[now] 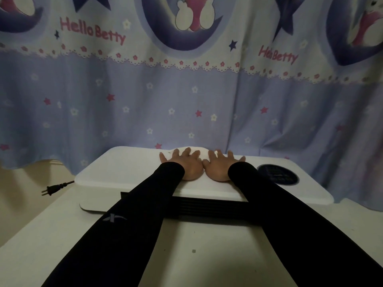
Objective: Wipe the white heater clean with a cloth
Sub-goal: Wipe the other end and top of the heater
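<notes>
The white heater (124, 170) lies flat on a pale table, with a black grille along its near side. A white cloth (204, 155) is spread on the heater's top near its far edge, hard to tell from the white surface. My left hand (185, 165) and my right hand (220, 167) lie side by side on the cloth, fingers spread and straight, palms pressing down. Both arms wear black sleeves.
A dark round control panel (278, 174) sits on the heater's top at the right. A black plug (52, 188) on its cord lies left of the heater. A blue patterned curtain (186, 100) hangs close behind. The pale table (207, 255) extends toward me.
</notes>
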`<state>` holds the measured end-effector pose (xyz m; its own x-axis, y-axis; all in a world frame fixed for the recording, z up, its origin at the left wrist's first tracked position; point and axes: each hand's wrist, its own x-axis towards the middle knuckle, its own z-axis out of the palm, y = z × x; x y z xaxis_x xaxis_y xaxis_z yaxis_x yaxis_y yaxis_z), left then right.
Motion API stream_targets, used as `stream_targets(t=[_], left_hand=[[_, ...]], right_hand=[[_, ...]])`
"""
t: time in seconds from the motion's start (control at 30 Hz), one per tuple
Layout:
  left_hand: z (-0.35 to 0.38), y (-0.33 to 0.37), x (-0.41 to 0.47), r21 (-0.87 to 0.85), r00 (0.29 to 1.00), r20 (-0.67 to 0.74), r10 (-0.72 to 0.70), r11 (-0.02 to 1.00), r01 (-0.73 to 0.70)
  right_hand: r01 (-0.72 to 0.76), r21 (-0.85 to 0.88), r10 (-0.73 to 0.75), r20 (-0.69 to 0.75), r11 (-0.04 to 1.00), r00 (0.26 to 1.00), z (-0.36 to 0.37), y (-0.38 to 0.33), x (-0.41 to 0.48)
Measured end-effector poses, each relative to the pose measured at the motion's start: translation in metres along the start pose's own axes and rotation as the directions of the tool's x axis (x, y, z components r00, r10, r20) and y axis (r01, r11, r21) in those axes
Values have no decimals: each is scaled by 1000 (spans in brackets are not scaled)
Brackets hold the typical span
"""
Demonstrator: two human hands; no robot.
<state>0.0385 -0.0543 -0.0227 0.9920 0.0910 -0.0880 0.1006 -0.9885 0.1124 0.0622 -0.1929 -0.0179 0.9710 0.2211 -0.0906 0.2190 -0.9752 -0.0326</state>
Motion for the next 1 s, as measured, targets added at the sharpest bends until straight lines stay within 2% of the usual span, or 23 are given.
stream_targets(t=[0.47, 1.0], left_hand=[[3, 5, -40, 65, 999, -31, 31, 997, -29], [16, 40, -104, 128, 988, -85, 129, 985, -117]], right_hand=[[-30, -15, 31, 53, 999, 998, -5, -2, -43], [-75, 6, 76, -10, 997, 997, 8, 30, -120]])
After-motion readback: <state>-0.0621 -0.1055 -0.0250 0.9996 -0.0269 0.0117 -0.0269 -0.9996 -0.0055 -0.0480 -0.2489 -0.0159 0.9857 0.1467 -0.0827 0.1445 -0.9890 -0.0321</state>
